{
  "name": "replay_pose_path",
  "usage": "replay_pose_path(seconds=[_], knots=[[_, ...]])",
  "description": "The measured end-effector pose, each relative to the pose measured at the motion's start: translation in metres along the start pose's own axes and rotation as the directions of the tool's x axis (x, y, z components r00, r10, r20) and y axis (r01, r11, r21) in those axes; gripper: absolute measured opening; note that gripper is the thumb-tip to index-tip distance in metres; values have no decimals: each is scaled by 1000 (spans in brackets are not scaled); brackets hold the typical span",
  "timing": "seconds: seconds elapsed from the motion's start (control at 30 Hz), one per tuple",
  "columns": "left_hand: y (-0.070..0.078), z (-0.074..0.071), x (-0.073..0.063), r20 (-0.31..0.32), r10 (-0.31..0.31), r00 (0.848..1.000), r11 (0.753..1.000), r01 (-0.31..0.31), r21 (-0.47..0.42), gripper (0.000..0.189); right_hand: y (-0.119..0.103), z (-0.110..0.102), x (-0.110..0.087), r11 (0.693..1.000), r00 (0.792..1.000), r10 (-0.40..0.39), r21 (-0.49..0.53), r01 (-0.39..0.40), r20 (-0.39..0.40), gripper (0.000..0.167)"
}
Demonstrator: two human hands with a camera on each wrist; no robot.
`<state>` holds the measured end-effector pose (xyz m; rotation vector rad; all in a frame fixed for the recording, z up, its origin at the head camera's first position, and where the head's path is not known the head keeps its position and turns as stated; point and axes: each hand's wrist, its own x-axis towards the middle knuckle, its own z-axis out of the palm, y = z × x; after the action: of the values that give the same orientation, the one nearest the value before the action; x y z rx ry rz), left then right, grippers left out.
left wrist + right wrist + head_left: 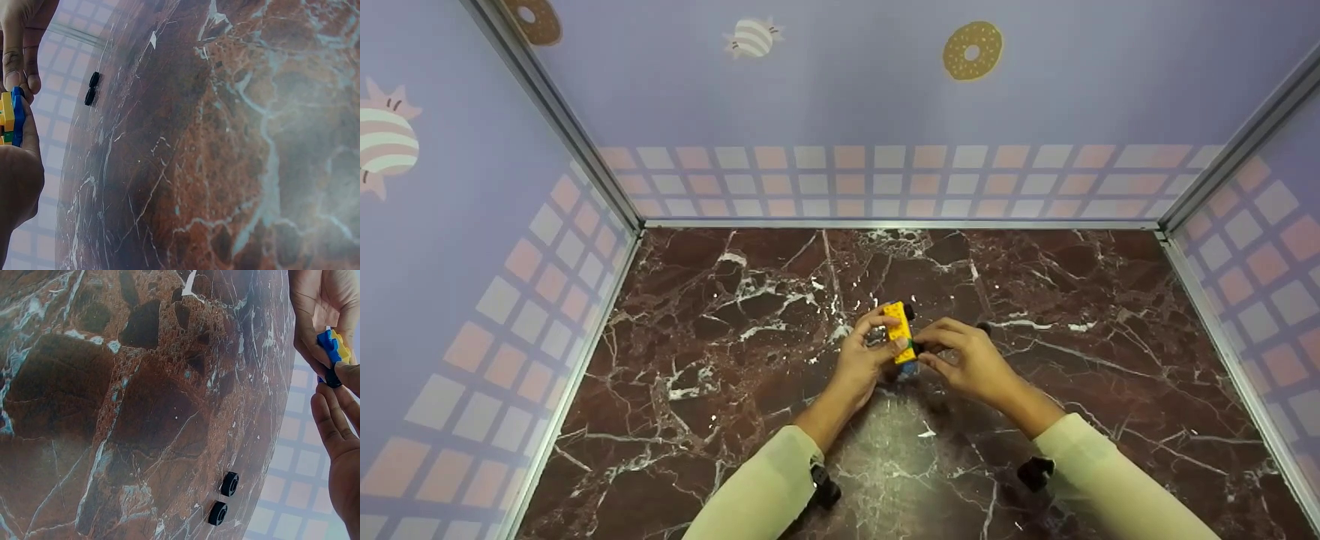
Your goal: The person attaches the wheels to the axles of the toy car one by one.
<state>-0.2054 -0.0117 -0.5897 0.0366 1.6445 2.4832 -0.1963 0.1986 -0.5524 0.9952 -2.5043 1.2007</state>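
Note:
A toy brick car [896, 330], yellow with blue and green parts, is held above the marbled tabletop. My left hand [859, 360] grips it from the left, thumb across its yellow studded face. On the car's right side my right hand [967, 358] pinches a small black wheel [333, 378] against the blue part [332, 346]. Another black wheel [908, 310] shows at the car's far end. The right fingers partly cover the pinched wheel. Two loose black wheels [224, 498] stand close together on the table, beyond my right hand.
The dark red marbled table [720, 300] has pale veins. Lilac panels [855, 97] with a checked border enclose its back and both sides, with metal strips [900, 223] along their foot. Black wrist devices [1036, 474] sit at both sleeves.

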Motion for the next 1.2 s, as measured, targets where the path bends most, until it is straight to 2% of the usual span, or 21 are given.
replay_pose_path(seconds=[0.43, 0.8, 1.03, 1.2], knots=[[-2, 1, -2, -10, -3, 1000, 1000, 3, 3, 37, -1, 0, -1, 1000, 1000, 21, 8, -21, -4, 20], [-2, 1, -2, 3, 5, 1000, 1000, -5, -9, 37, 0, 1, 1, 999, 999, 46, -16, -46, -10, 20], [-1, 1, -3, 12, 3, 1000, 1000, -3, -16, 39, 3, -1, 4, 995, 995, 99, -15, -99, -13, 20], [0, 2, -4, 12, -13, 1000, 999, 14, -49, 49, 7, -2, 8, 991, 991, 135, 4, -135, -22, 21]])
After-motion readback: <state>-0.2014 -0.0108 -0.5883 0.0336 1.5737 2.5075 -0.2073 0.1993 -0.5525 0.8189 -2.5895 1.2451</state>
